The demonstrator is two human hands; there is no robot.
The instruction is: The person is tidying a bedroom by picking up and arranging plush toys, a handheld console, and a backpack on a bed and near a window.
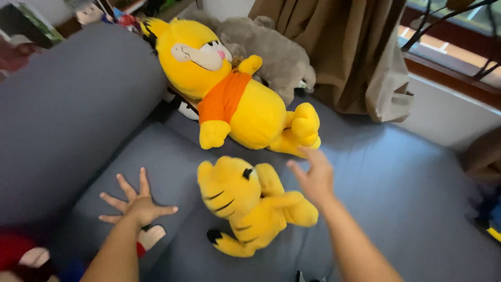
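Observation:
A small yellow plush cat with black stripes (pixel 245 206) lies on the blue-grey bed sheet (pixel 396 177) between my arms. My right hand (pixel 312 175) hovers just right of it, fingers spread, holding nothing, close to the foot of a large yellow plush bear in an orange shirt (pixel 237 99). That bear lies on its back further up the bed. My left hand (pixel 136 202) is spread flat on the sheet to the left of the striped cat, empty.
A long grey bolster (pixel 68 115) runs along the left. A grey plush animal (pixel 279 55) sits behind the bear. Brown curtains (pixel 344 52) hang at the back right by a window. A red and white toy (pixel 148 237) lies under my left arm.

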